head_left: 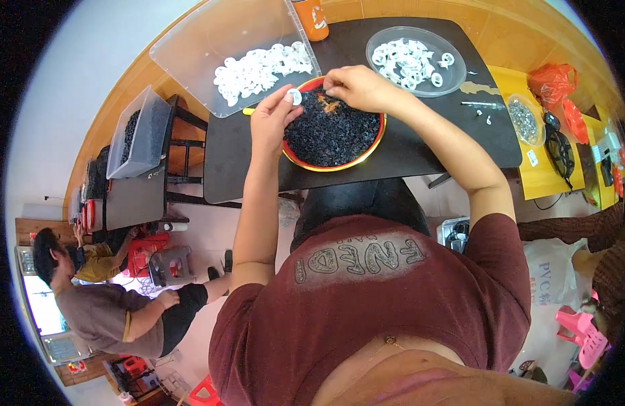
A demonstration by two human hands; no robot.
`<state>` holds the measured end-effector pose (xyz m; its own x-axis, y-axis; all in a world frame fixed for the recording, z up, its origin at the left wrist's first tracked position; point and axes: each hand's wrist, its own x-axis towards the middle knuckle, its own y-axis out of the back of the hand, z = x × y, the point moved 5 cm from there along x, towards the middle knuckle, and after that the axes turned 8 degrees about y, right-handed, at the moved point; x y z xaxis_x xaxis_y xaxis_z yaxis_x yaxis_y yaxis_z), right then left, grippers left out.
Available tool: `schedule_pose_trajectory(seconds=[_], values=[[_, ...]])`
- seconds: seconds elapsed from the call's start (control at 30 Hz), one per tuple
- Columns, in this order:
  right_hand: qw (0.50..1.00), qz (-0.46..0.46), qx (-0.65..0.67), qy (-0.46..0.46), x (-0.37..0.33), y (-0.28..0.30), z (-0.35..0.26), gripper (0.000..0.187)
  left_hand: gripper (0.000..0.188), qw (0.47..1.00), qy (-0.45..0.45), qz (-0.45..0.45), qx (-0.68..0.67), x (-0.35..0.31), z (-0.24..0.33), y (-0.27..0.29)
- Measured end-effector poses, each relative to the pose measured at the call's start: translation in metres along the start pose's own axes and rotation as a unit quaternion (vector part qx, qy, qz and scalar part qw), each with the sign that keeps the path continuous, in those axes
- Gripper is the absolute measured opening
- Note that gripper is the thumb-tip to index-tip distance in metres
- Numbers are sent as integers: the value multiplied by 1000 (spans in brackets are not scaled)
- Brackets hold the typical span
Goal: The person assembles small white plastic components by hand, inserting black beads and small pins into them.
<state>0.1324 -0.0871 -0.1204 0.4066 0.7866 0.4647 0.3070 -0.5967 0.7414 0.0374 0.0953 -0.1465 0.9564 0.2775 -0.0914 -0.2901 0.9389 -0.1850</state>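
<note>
Between thumb and fingers, my left hand pinches a small round white plastic part above the left rim of a red and yellow bowl. A heap of tiny black pieces fills this bowl, with a bare patch of its bottom showing at the far side. My right hand is over the bowl's far right rim with its fingertips pressed together; whatever they hold is too small to make out. Behind my left hand, a clear plastic bin lies with many white parts in it.
A clear round tray of white parts sits at the table's far right, an orange can at the back. To the right, a yellow surface bears a dish of small silvery pieces. Another person is at the left.
</note>
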Motion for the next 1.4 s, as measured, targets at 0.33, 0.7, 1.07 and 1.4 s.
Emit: schedule_pose_trajectory(seconds=[0.33, 0.7, 1.07, 1.4], values=[[999, 2, -29, -25, -15, -3, 17, 14, 36, 1000, -10, -12, 1, 29, 8, 0], [1000, 13, 4, -5, -19, -13, 22, 16, 49, 926, -132, 115, 335, 55, 29, 29], [999, 20, 11, 29, -12, -7, 6, 15, 34, 846, -232, 94, 471, -2, -14, 32], [987, -19, -114, -114, -28, 41, 25, 20, 34, 890, -183, 128, 396, 8, -30, 49]])
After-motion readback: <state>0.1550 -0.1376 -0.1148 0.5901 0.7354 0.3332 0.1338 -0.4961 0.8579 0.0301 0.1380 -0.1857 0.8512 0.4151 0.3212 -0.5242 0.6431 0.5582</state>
